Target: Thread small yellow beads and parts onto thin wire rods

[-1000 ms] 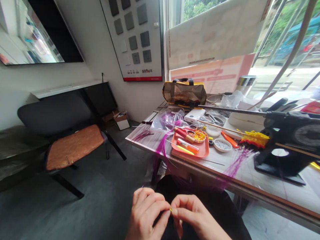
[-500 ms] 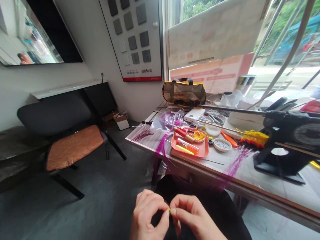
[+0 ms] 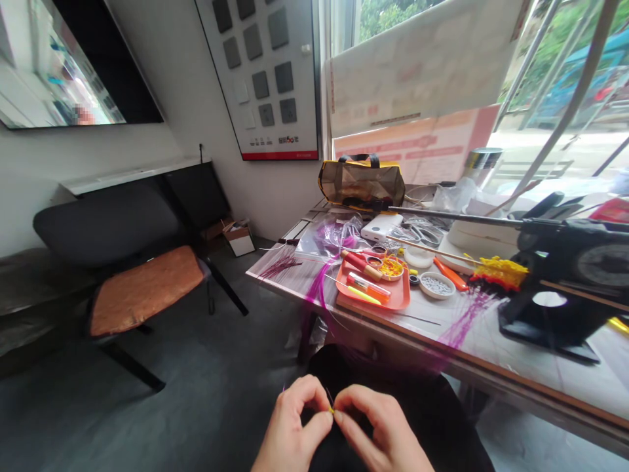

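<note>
Low over my dark-clothed lap (image 3: 339, 367), my left hand (image 3: 297, 419) and my right hand (image 3: 381, 423) meet fingertip to fingertip. Both are closed in a pinch on a tiny yellow piece (image 3: 332, 411), too small to make out its exact kind. A thin dark strand (image 3: 329, 395) sticks up from between the fingertips. Beyond the hands, on the table, lies an orange tray (image 3: 403, 295) holding a red-handled tool (image 3: 362, 265), a yellow-handled tool (image 3: 364, 295) and yellow threads (image 3: 392, 267). Purple threads (image 3: 322, 282) hang over the table edge left of the tray.
A white dish of small beads (image 3: 437, 285) and an orange-handled tool (image 3: 451, 274) lie right of the tray. A black stand (image 3: 550, 321) and a yellow-red thread bundle (image 3: 501, 272) are farther right. A chair (image 3: 147, 288) stands left; a mesh bag (image 3: 361, 183) sits behind.
My left hand has turned slightly, its fingers less spread over the pinch. My right hand has shifted a little left and its lower fingers have curled in. The yellow piece stays between the fingertips.
</note>
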`<state>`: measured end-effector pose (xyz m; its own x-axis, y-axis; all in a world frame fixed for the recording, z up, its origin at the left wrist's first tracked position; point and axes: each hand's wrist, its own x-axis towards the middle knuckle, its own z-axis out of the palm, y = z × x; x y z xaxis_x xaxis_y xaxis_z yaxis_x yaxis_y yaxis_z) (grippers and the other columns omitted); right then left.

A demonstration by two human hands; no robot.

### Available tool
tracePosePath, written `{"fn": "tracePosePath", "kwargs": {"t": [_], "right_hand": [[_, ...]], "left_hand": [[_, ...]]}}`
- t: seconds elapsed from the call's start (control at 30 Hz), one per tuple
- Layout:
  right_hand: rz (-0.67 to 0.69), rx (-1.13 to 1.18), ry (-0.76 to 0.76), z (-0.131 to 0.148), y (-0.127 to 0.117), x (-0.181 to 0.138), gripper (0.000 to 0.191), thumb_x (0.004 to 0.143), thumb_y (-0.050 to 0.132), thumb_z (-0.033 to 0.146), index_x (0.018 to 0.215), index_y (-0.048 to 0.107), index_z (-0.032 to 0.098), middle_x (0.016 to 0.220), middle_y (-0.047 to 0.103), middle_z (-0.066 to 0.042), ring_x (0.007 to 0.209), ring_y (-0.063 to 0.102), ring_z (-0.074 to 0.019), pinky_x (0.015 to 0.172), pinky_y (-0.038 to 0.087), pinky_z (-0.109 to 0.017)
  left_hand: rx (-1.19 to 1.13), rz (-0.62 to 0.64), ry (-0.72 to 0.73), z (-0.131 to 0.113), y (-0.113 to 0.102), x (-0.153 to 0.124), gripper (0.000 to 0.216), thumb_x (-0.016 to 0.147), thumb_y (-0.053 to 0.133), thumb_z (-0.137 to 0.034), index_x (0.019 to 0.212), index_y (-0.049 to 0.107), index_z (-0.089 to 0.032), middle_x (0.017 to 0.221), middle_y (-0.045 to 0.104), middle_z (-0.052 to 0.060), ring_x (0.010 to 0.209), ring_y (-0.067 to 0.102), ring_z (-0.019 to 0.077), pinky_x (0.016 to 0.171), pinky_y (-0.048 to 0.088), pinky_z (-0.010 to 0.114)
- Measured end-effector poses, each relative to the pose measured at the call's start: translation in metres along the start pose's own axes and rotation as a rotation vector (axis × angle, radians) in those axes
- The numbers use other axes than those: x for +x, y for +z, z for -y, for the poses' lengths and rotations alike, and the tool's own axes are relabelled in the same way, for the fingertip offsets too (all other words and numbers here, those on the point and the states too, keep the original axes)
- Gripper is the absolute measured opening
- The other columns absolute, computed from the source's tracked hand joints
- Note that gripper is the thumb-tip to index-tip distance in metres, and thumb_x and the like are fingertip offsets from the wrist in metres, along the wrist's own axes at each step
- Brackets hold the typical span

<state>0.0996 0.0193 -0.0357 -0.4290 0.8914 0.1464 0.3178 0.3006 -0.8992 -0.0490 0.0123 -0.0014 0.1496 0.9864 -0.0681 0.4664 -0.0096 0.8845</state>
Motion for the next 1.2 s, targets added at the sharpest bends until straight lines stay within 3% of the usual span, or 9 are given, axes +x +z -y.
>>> {"fn": "tracePosePath", "kwargs": {"t": [0.1,0.17,0.33,0.47,0.7,0.87,1.0,1.2], "right_hand": [[0.002,-0.07,-0.061,-0.002,0.0,-0.001,0.021,0.085,0.043,0.024,0.074,0.057,0.015,0.066,0.059,-0.004,0.055,0.051,-0.0123,0.052,0.041,-0.021],[-0.023,-0.105,-0.089,-0.004,0.001,-0.001,0.019,0.086,0.042,0.022,0.076,0.057,0.016,0.067,0.06,-0.004,0.056,0.054,-0.0124,0.053,0.042,-0.02],[-0.157,-0.251,-0.212,-0.009,0.006,-0.001,0.017,0.085,0.042,0.015,0.075,0.055,0.018,0.064,0.059,-0.002,0.054,0.055,-0.0114,0.051,0.042,-0.019],[-0.224,-0.305,-0.306,-0.013,0.008,-0.001,0.015,0.085,0.043,0.014,0.076,0.053,0.019,0.062,0.058,0.0,0.051,0.054,-0.0107,0.048,0.042,-0.018],[-0.31,-0.345,-0.327,-0.016,0.005,0.0,0.011,0.086,0.044,0.014,0.082,0.052,0.019,0.066,0.059,-0.001,0.056,0.057,-0.0126,0.052,0.044,-0.021],[-0.305,-0.305,-0.366,-0.015,0.004,0.001,0.009,0.086,0.046,0.013,0.082,0.051,0.019,0.066,0.059,0.0,0.056,0.057,-0.0119,0.052,0.044,-0.02],[-0.31,-0.252,-0.391,-0.015,0.006,0.001,0.01,0.086,0.044,0.013,0.083,0.051,0.02,0.067,0.059,0.0,0.056,0.055,-0.0113,0.051,0.043,-0.019],[-0.383,-0.198,-0.426,-0.017,0.014,0.004,0.017,0.09,0.04,0.019,0.078,0.052,0.02,0.062,0.056,0.0,0.052,0.051,-0.0109,0.049,0.039,-0.02]], "left_hand": [[0.144,-0.011,0.06,-0.002,-0.002,0.001,0.014,0.065,0.048,-0.01,0.056,0.042,-0.02,0.061,0.049,-0.001,0.065,0.05,0.0165,0.061,0.038,0.028],[0.116,-0.006,0.032,-0.002,-0.004,0.003,0.01,0.067,0.05,-0.013,0.06,0.049,-0.019,0.064,0.052,0.0,0.066,0.051,0.0169,0.063,0.039,0.028],[-0.224,-0.028,-0.11,0.006,-0.003,0.006,0.018,0.074,0.056,-0.034,0.072,0.06,-0.016,0.07,0.057,0.002,0.069,0.051,0.0169,0.067,0.041,0.029],[-0.423,-0.099,-0.182,0.008,0.007,0.007,0.018,0.069,0.064,-0.032,0.064,0.058,-0.016,0.064,0.053,-0.001,0.067,0.047,0.0145,0.066,0.039,0.025],[-0.467,-0.323,-0.015,0.016,0.022,0.004,0.019,0.066,0.066,-0.026,0.053,0.056,-0.016,0.067,0.052,-0.001,0.06,0.043,0.0115,0.056,0.034,0.021],[-0.636,-0.118,-0.128,0.018,0.018,0.005,0.016,0.064,0.067,-0.023,0.054,0.057,-0.016,0.068,0.054,0.0,0.067,0.046,0.0139,0.065,0.038,0.023],[-0.685,-0.023,-0.214,0.014,0.011,0.005,0.013,0.062,0.067,-0.02,0.055,0.057,-0.016,0.071,0.056,0.001,0.07,0.047,0.0144,0.069,0.038,0.025],[-0.566,-0.068,-0.326,0.012,0.005,0.001,0.008,0.064,0.064,-0.02,0.07,0.061,-0.016,0.073,0.06,0.001,0.075,0.051,0.0166,0.075,0.038,0.029]]}}
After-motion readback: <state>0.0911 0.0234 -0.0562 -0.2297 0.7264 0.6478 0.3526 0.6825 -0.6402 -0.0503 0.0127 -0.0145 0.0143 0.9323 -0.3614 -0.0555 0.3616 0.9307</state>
